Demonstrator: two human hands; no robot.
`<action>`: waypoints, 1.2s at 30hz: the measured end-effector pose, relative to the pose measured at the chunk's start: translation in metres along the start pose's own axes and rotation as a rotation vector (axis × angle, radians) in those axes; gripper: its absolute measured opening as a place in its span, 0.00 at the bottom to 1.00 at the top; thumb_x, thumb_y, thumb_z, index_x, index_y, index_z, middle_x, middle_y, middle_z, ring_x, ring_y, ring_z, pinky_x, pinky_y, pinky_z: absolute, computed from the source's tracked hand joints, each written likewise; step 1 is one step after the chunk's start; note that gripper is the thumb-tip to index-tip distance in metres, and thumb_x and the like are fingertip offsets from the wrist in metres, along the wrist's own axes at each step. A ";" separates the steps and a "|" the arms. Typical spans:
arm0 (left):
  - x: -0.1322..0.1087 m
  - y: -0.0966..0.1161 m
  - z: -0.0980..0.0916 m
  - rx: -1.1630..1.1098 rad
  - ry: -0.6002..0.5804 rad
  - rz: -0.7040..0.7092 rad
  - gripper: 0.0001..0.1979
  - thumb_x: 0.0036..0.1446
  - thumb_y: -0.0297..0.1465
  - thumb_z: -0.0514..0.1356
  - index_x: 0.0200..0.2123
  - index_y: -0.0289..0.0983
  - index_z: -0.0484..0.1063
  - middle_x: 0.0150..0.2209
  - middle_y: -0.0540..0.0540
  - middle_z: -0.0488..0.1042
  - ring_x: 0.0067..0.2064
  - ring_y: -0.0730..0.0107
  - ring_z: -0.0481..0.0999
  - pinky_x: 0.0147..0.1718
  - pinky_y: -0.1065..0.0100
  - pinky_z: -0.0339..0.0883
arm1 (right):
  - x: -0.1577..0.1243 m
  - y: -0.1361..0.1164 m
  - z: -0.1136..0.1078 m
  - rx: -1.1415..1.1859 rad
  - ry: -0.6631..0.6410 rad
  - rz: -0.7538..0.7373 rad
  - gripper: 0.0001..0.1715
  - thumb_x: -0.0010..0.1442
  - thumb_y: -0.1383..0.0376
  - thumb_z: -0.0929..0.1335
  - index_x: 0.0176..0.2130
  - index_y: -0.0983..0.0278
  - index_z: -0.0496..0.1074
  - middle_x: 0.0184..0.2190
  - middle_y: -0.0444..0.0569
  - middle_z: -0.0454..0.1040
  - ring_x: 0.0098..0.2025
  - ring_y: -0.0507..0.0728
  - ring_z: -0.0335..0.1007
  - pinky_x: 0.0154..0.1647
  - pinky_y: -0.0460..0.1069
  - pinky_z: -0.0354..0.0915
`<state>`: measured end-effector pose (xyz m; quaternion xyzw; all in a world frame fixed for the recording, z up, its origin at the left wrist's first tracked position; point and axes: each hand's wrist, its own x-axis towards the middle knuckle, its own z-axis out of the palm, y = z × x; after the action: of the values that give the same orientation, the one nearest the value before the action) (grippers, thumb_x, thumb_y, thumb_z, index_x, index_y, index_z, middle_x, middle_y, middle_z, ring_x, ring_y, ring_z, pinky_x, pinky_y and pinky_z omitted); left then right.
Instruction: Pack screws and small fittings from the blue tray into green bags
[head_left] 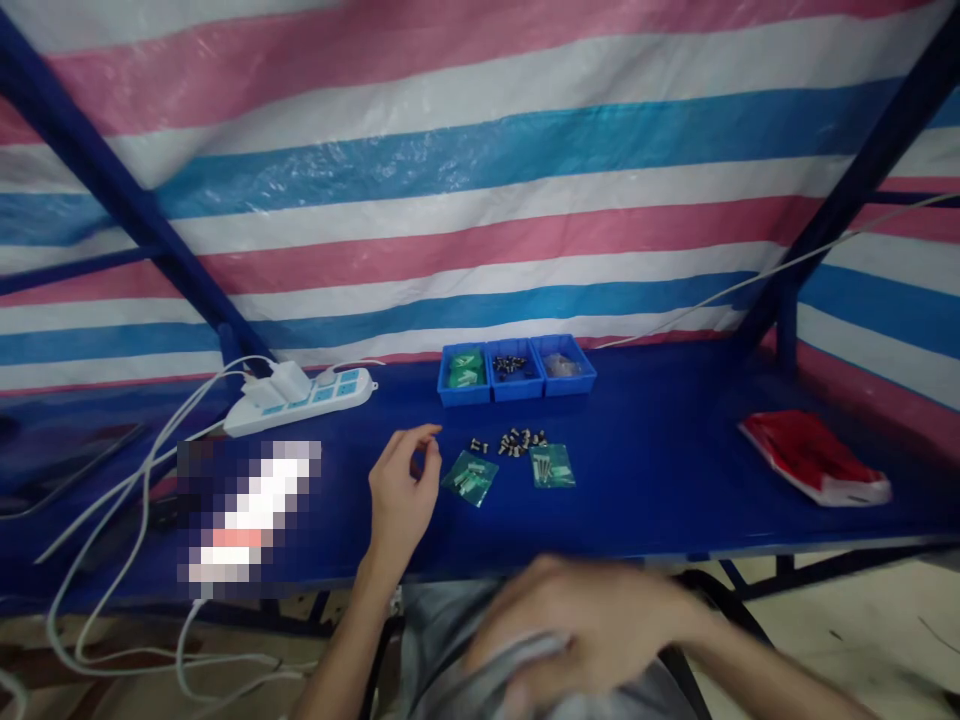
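Observation:
My left hand (401,490) rests on the blue table (660,470), fingers loosely curled with the forefinger and thumb apart and nothing in them. Just right of it lie two small green packets (470,476) (552,465) and a scatter of small dark screws (516,441). My right hand (585,625) is low, off the table near my lap, blurred by motion, pressed on grey cloth (480,680).
Three joined blue bins (516,370) stand behind the screws, holding green packets, dark screws and clear bags. A white power strip (300,398) with plugs and trailing white cables lies at left. A red and white bag (814,457) lies at right. Striped tarpaulin backs the table.

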<state>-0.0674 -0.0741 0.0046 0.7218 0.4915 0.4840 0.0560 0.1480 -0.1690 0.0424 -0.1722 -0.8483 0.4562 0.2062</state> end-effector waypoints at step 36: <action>0.003 -0.009 0.042 -0.041 -0.324 -0.220 0.11 0.61 0.34 0.61 0.46 0.42 0.77 0.42 0.45 0.75 0.44 0.61 0.76 0.44 0.60 0.70 | 0.007 0.099 -0.100 -0.672 0.533 0.364 0.15 0.70 0.60 0.63 0.48 0.64 0.74 0.42 0.55 0.75 0.44 0.60 0.73 0.46 0.53 0.67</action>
<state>-0.0415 -0.0512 -0.0205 0.7310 0.5420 0.3622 0.2017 0.2037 -0.0432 0.0100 -0.4867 -0.8226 0.1247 0.2662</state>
